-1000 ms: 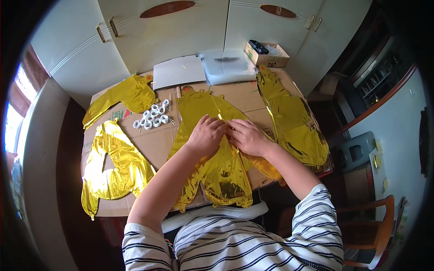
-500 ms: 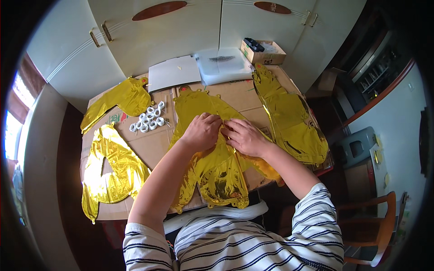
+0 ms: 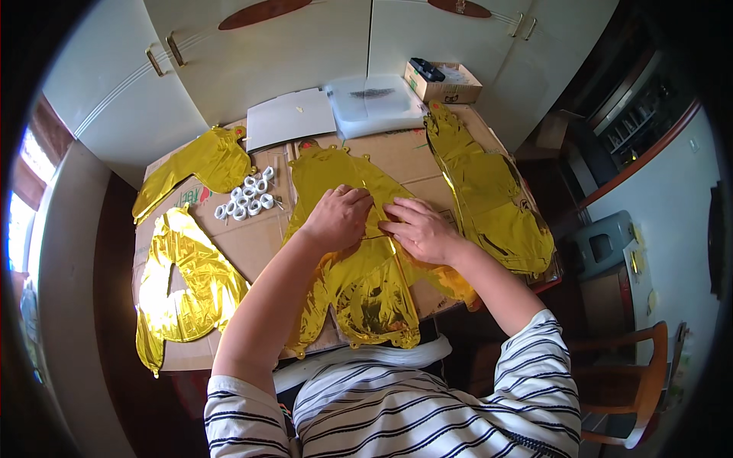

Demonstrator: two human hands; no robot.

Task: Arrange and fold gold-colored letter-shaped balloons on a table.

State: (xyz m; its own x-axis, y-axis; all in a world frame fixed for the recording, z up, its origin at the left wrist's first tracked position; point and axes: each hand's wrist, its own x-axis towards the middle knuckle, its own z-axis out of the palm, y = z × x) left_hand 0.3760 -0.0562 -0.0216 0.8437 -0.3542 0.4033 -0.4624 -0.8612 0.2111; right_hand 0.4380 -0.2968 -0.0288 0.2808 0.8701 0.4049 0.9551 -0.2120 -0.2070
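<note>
A flat, uninflated gold foil balloon (image 3: 328,169) lies spread on the cardboard in front of me. My left hand (image 3: 340,220) rests on its middle, fingers curled and pressed together on the foil; the fingertips are partly hidden. Just to the right, my right hand (image 3: 420,230) lies on the same balloon with its fingers stretched out and a little apart. A narrow gap separates the two hands. A crease or seam runs down the foil between and below them. Small tabs stick out along the balloon's edge.
More flat gold foil balloons lie around: a pile (image 3: 492,202) at right, one (image 3: 191,309) at near left, another (image 3: 202,159) at far left. Several small white rolls (image 3: 254,207) sit left of centre. A white sheet (image 3: 290,122), clear plastic bags (image 3: 374,111) and a small box (image 3: 450,93) stand behind.
My right hand has shifted slightly right and its fingers look straighter, so the gap between my hands is wider. The whole view has moved a little.
</note>
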